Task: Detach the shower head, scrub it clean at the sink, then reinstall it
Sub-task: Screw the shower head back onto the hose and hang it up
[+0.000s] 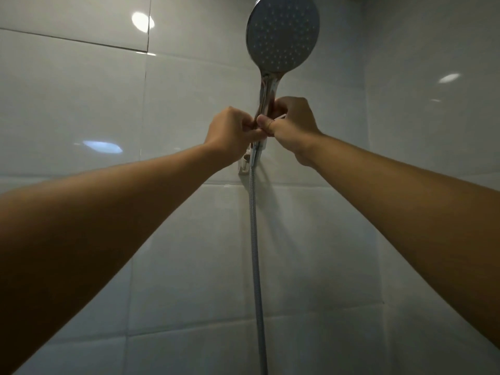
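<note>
1. hands: both reach up and meet at the handle of the shower head, fingers curled in from either side.
2. left hand (234, 131): curled fingers pinch the lower part of the chrome handle from its left; the thumb lies across the front, its tip touching the other hand.
3. right hand (290, 125): fingers wrap the handle from the right, the thumb pressed against its front, just beside the left thumb.
4. round grey shower head with a dotted spray face and a chrome handle (282, 36): upright, directly above the two hands, spray face turned toward the camera; the handle runs down between the hands.
5. white plastic wall holder (245, 163): just below the hands, fixed to the wall; the lower end of the handle sits at it, though the hands hide how deep it is seated.
6. ribbed silver metal hose (255, 253): hangs straight down from the handle's base, below the hands and between the forearms, leaving the frame at the bottom edge.
7. glossy white wall tiles (81, 104): behind the hands on all sides, carrying bright oval light reflections to the left and to the right.
</note>
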`<state>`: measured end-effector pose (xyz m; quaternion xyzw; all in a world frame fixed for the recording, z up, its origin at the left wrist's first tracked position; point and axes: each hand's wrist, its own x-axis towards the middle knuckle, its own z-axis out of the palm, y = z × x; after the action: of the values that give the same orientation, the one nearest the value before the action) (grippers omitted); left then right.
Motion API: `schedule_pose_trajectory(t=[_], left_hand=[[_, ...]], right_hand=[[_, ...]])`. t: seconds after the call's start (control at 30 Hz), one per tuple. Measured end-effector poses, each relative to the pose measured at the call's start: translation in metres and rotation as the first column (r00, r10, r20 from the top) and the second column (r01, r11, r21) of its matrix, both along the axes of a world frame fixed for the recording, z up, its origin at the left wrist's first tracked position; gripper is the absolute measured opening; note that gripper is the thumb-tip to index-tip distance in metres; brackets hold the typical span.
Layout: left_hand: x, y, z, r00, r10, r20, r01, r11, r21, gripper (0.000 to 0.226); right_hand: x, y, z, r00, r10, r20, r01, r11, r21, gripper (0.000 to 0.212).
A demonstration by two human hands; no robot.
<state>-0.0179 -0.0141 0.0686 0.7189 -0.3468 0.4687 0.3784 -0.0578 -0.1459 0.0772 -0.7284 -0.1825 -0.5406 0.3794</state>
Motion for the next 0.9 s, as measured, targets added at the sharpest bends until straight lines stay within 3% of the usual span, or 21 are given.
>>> schedule_pose_trajectory(t=[0.3, 0.57, 0.9], left_hand=[[0.017, 0.003, 0.009, 0.998, 0.019, 0.053, -0.017, 0.999, -0.030, 0.026], [0.033, 0.005, -0.010, 0.999, 0.028, 0.026, -0.027, 0.999, -0.037, 0.021], [0.034, 0.001, -0.030, 0.997, -0.075, -0.021, 0.072, 0.993, -0.099, 0.015]], right_hand=[[0.020, 0.008, 0.013, 0.999, -0.004, 0.041, 0.002, 0.999, 0.051, 0.010], [0.033, 0.008, -0.006, 0.999, -0.035, 0.031, 0.035, 0.999, -0.018, 0.015], [0.031, 0.004, -0.022, 0.998, -0.039, 0.056, 0.044, 0.995, -0.088, 0.022]])
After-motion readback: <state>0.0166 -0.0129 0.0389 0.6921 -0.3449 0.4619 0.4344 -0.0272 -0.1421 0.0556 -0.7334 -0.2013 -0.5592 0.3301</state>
